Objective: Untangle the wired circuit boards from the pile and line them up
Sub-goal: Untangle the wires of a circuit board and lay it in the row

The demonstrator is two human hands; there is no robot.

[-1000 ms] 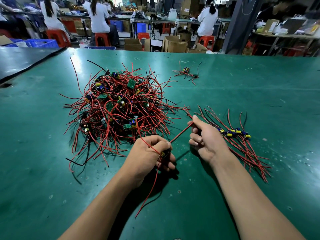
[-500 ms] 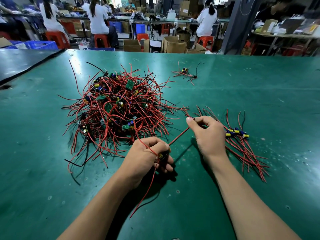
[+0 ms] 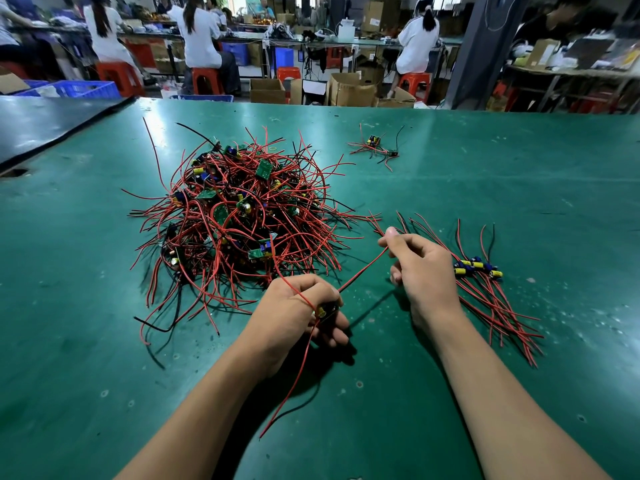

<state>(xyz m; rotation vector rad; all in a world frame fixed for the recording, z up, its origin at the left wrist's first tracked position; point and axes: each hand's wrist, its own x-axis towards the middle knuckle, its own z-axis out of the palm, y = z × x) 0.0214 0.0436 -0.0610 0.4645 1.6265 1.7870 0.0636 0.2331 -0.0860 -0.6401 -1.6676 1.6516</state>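
Observation:
A big tangled pile (image 3: 239,220) of small green circuit boards with red and black wires lies left of centre on the green table (image 3: 519,188). My left hand (image 3: 294,313) grips one wired board (image 3: 323,310) just in front of the pile; a red wire hangs from it toward me. My right hand (image 3: 420,268) pinches a red wire (image 3: 360,273) of that board near its far end, stretching it taut up and to the right. Behind my right hand lies a row of lined-up boards (image 3: 479,266) with their wires fanned toward me.
A small separate cluster of wired boards (image 3: 375,148) lies at the far middle of the table. A dark mat (image 3: 52,123) borders the table's left side. Beyond the far edge are seated people, red stools, blue crates and cardboard boxes.
My right hand has slid along the red wire up and away from my left hand, pulling it straight. My left hand has stayed put holding the board.

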